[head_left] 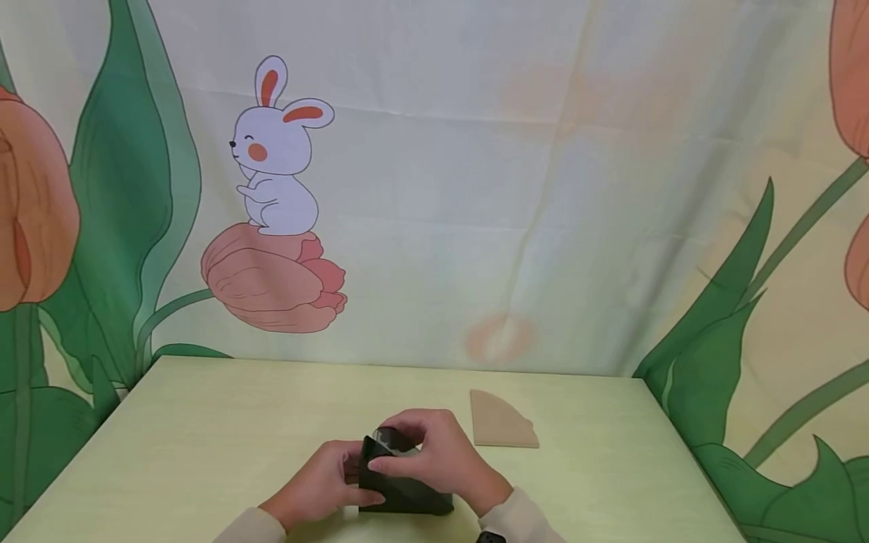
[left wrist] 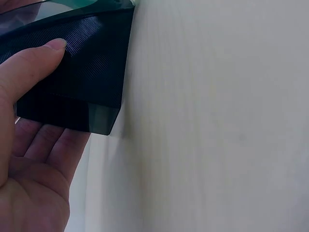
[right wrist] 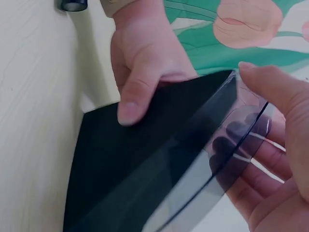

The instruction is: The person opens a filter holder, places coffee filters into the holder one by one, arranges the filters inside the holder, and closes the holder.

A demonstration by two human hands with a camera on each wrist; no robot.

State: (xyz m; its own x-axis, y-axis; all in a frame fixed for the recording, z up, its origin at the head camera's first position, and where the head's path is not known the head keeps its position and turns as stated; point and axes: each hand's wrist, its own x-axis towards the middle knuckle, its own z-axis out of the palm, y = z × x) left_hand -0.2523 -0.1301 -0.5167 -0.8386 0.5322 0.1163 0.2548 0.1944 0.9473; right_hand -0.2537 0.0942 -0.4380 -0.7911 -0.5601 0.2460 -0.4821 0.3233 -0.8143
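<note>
Near the front of the table, both hands are at a black, wedge-like plastic box [head_left: 414, 494] with a clear plastic lid [right wrist: 195, 200]. My left hand [head_left: 322, 483] grips the box at its left end. In the left wrist view its thumb lies along the dark ribbed side [left wrist: 91, 63], with the other fingers underneath. My right hand [head_left: 441, 456] holds the lid's curved edge at the top. In the right wrist view that hand's fingers show through the clear plastic, and its thumb touches a corner. The lid stands raised along this edge, leaving a gap beside the black wall.
A flat tan wedge-shaped piece [head_left: 502, 422] lies on the pale table [head_left: 591, 467], behind and right of the box. Behind the table's back edge hangs a printed cloth [head_left: 421, 188] with a rabbit and tulips. A dark band [head_left: 490, 537] circles the right wrist.
</note>
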